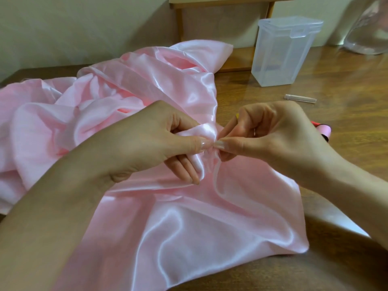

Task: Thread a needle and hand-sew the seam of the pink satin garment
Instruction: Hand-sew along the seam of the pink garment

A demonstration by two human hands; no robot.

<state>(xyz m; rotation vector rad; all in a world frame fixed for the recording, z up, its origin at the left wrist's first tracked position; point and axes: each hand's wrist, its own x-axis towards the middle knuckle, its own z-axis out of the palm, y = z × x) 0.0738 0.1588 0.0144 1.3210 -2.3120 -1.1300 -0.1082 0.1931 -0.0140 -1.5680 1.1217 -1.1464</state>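
The pink satin garment (189,223) lies crumpled over the wooden table, spreading from the far left to the front centre. My left hand (147,141) pinches a fold of its edge between thumb and fingers at mid-frame. My right hand (273,131) meets it thumb to thumb, its thumb and forefinger pressed together on the same bunched edge. No needle or thread shows between the fingertips; anything that small is hidden by the fingers. A pink thread spool (324,131) peeks out behind my right hand.
A tall clear plastic box (285,53) with a closed lid stands at the back right on the wooden table (346,85). A small clear tube (300,99) lies in front of it. A wooden shelf frame (220,9) and a glass vessel (369,28) stand at the back.
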